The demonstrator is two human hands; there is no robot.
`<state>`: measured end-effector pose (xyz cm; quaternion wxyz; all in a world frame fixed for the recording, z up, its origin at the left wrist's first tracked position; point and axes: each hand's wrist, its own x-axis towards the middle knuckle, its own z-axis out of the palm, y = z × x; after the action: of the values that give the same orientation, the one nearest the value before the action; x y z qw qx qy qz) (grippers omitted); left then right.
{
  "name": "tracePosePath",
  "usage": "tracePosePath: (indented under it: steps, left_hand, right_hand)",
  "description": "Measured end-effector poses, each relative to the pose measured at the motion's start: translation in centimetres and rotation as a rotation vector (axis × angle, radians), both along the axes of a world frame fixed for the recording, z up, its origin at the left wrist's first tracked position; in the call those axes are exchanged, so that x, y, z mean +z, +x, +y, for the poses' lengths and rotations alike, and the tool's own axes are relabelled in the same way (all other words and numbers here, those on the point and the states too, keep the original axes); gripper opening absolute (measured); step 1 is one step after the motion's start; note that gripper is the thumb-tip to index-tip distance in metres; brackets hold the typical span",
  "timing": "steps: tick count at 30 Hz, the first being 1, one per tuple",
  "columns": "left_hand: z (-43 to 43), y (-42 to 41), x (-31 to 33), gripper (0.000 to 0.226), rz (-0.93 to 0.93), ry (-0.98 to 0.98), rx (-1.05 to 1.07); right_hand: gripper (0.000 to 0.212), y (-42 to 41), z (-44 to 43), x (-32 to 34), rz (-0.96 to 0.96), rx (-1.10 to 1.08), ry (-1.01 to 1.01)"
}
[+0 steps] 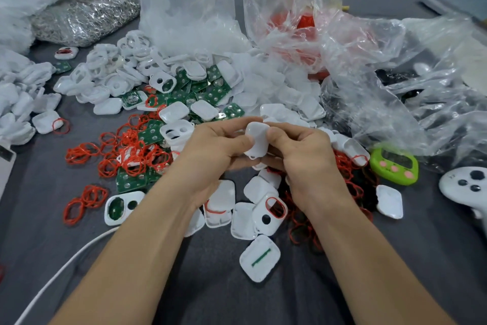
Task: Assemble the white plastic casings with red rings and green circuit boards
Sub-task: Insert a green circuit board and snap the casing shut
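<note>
A white plastic casing (257,140) is held upright between both hands at the middle of the view. My left hand (210,150) presses it from the left with the thumb, and my right hand (303,158) grips its right side. Loose red rings (126,156) lie heaped to the left and under my right wrist. Green circuit boards (208,87) are scattered among white casings behind my hands. Below my hands lie more casings, one with a red ring in its opening (271,210) and one with a green strip (259,258).
Crumpled clear plastic bags (369,61) with parts crowd the back and right. A silver foil bag (84,19) lies at back left. A green timer (394,165) and a white controller (466,185) sit at right. A white cable (71,258) runs along the grey cloth at lower left.
</note>
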<state>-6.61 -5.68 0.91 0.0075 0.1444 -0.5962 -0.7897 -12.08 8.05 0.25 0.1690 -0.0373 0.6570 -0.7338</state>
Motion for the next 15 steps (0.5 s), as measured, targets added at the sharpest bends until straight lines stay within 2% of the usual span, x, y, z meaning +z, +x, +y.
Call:
tracePosePath:
  steps: [5,10,15]
  left_hand:
    - [0.8,-0.3,-0.6,0.031,0.076,-0.295,0.112]
    - [1.1,-0.3,-0.6,0.02,0.153,-0.309,0.205]
    - [1.2,0.2,-0.7,0.024,0.185,-0.368,0.217]
  right_hand:
    - [0.017,-0.6,0.7,-0.8,0.134,-0.057,0.15]
    - [0.018,-0.8,0.8,-1.1,0.192,-0.03,0.182]
    - [0.023,-0.7,0.7,-1.2,0.213,-0.035,0.162]
